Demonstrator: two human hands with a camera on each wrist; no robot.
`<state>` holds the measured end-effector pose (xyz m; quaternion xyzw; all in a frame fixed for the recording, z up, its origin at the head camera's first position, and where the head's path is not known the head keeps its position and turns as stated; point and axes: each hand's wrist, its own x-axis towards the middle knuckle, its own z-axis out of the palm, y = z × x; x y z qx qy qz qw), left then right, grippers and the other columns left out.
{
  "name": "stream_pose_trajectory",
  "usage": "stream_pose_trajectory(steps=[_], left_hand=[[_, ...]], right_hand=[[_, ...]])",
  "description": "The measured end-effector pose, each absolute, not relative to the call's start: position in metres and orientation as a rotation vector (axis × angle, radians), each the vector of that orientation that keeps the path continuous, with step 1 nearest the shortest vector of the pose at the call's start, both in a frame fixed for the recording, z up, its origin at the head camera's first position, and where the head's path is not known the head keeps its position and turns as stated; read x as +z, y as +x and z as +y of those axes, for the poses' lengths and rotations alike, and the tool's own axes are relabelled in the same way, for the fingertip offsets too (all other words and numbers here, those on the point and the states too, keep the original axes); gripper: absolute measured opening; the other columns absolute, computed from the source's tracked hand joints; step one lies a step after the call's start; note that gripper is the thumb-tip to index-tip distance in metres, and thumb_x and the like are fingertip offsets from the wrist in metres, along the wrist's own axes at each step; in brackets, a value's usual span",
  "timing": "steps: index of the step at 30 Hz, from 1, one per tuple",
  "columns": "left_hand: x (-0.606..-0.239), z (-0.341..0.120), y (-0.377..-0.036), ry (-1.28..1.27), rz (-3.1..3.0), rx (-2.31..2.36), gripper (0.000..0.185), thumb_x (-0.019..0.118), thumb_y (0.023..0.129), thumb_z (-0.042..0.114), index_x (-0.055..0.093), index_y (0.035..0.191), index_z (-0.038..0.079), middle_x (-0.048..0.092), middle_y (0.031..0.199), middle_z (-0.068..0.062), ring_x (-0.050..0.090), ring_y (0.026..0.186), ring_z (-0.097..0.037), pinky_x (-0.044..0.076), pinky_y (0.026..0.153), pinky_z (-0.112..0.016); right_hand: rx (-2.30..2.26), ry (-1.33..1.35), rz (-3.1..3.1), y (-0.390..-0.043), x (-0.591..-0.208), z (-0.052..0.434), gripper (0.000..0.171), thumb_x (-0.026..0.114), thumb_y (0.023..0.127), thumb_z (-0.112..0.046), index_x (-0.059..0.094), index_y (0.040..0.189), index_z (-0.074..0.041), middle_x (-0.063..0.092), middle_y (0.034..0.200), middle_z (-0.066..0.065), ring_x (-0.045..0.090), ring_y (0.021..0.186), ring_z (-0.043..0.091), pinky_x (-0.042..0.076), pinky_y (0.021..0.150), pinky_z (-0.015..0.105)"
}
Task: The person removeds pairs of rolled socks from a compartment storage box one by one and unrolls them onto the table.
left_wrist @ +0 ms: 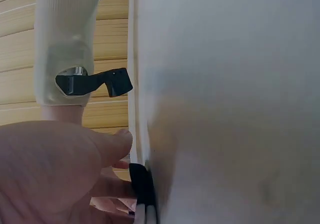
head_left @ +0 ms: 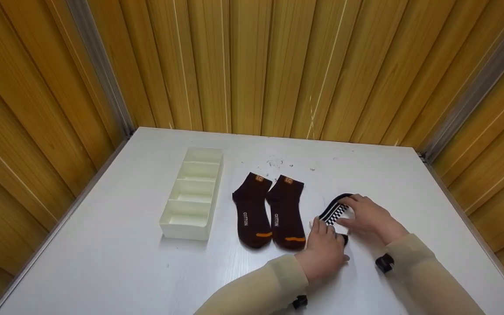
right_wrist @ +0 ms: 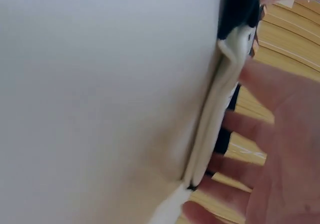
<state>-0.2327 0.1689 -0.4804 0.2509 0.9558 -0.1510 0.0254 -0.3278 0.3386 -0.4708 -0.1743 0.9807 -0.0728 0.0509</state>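
A white sock (head_left: 334, 213) with black-and-white checks and black bands lies on the table under both hands, partly covered by them. My left hand (head_left: 325, 251) rests across its near part with the fingers laid forward; a black end of the sock (left_wrist: 142, 184) shows beyond the thumb in the left wrist view. Over the far right side, my right hand (head_left: 368, 217) touches the sock with spread, fairly straight fingers. In the right wrist view the layered white fabric (right_wrist: 212, 111) lies flat along these fingertips. Left of the hands, two dark brown socks (head_left: 252, 210) lie side by side, toes toward me.
A white organizer box (head_left: 185, 232) with several compartments in a row stands on the left of the white table (head_left: 103, 245). Small specks lie on the tabletop behind the brown socks. Wood-patterned panels (head_left: 247, 65) close in the back and both sides.
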Motion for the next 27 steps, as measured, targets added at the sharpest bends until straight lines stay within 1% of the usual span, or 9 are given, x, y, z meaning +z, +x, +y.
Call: stream_pose_trajectory(steps=[2, 4, 9, 12, 16, 20, 22, 24, 27], left_hand=[[-0.480, 0.173, -0.235, 0.766, 2.942, -0.570, 0.062, 0.029, 0.103, 0.069, 0.045, 0.152, 0.035, 0.046, 0.157, 0.011, 0.032, 0.152, -0.018, 0.022, 0.128, -0.038], [-0.481, 0.175, -0.238, 0.764, 2.949, -0.629, 0.061, 0.028, 0.104, 0.068, 0.049, 0.150, 0.035, 0.050, 0.154, 0.015, 0.034, 0.150, -0.015, 0.024, 0.125, -0.035], [-0.483, 0.175, -0.255, 0.698, 2.957, -0.705, 0.060, 0.024, 0.105, 0.066, 0.055, 0.144, 0.032, 0.058, 0.144, 0.015, 0.045, 0.137, -0.013, 0.033, 0.110, -0.031], [-0.482, 0.174, -0.267, 0.591, 2.960, -0.609, 0.065, 0.021, 0.105, 0.066, 0.053, 0.148, 0.029, 0.055, 0.151, 0.009, 0.044, 0.142, -0.014, 0.034, 0.112, -0.032], [-0.479, 0.171, -0.278, 0.478, 2.965, -0.486, 0.069, 0.020, 0.104, 0.068, 0.043, 0.156, 0.030, 0.044, 0.162, 0.005, 0.037, 0.151, -0.011, 0.030, 0.120, -0.033], [-0.482, 0.171, -0.280, 0.452, 2.938, -0.483, 0.066, 0.019, 0.102, 0.072, 0.024, 0.161, 0.044, 0.034, 0.167, 0.000, 0.031, 0.155, -0.016, 0.026, 0.122, -0.035], [-0.484, 0.171, -0.280, 0.444, 2.926, -0.458, 0.064, 0.019, 0.101, 0.074, 0.018, 0.160, 0.052, 0.029, 0.170, -0.002, 0.026, 0.158, -0.019, 0.023, 0.124, -0.036], [-0.486, 0.172, -0.279, 0.441, 2.919, -0.419, 0.063, 0.020, 0.100, 0.075, 0.018, 0.159, 0.054, 0.026, 0.171, -0.003, 0.024, 0.159, -0.020, 0.021, 0.126, -0.037], [-0.485, 0.172, -0.278, 0.452, 2.929, -0.379, 0.064, 0.022, 0.100, 0.075, 0.022, 0.159, 0.051, 0.025, 0.171, 0.001, 0.026, 0.158, -0.024, 0.019, 0.128, -0.040]], right_hand=[[-0.194, -0.434, 2.993, -0.324, -0.470, 0.338, 0.072, 0.070, 0.093, -0.052, 0.054, 0.144, -0.004, 0.050, 0.144, 0.035, 0.048, 0.132, 0.058, 0.047, 0.098, 0.070], [-0.176, -0.361, 2.999, -0.322, -0.469, 0.338, 0.075, 0.069, 0.092, -0.053, 0.054, 0.143, 0.000, 0.051, 0.140, 0.039, 0.049, 0.129, 0.059, 0.048, 0.096, 0.071], [-0.121, -0.241, 2.973, -0.316, -0.466, 0.338, 0.078, 0.067, 0.095, -0.053, 0.050, 0.144, 0.006, 0.047, 0.139, 0.045, 0.047, 0.128, 0.063, 0.047, 0.097, 0.072], [-0.117, -0.187, 2.928, -0.311, -0.463, 0.340, 0.076, 0.065, 0.097, -0.051, 0.049, 0.146, 0.006, 0.044, 0.141, 0.046, 0.047, 0.129, 0.063, 0.045, 0.099, 0.072], [-0.146, -0.218, 2.902, -0.302, -0.460, 0.342, 0.063, 0.065, 0.099, -0.038, 0.052, 0.144, 0.005, 0.047, 0.138, 0.044, 0.051, 0.126, 0.060, 0.047, 0.099, 0.070], [-0.150, -0.329, 2.921, -0.288, -0.456, 0.346, 0.043, 0.066, 0.096, -0.018, 0.061, 0.135, 0.001, 0.058, 0.124, 0.035, 0.058, 0.116, 0.051, 0.051, 0.094, 0.065], [-0.145, -0.370, 2.932, -0.280, -0.455, 0.349, 0.037, 0.067, 0.094, -0.010, 0.066, 0.130, -0.003, 0.061, 0.120, 0.029, 0.058, 0.112, 0.046, 0.054, 0.090, 0.064], [-0.145, -0.406, 2.944, -0.273, -0.454, 0.352, 0.035, 0.068, 0.091, -0.003, 0.069, 0.126, -0.006, 0.062, 0.119, 0.025, 0.055, 0.112, 0.043, 0.055, 0.085, 0.062], [-0.157, -0.458, 2.962, -0.262, -0.454, 0.355, 0.040, 0.070, 0.086, 0.004, 0.072, 0.124, -0.008, 0.061, 0.123, 0.023, 0.048, 0.116, 0.043, 0.056, 0.079, 0.063]])
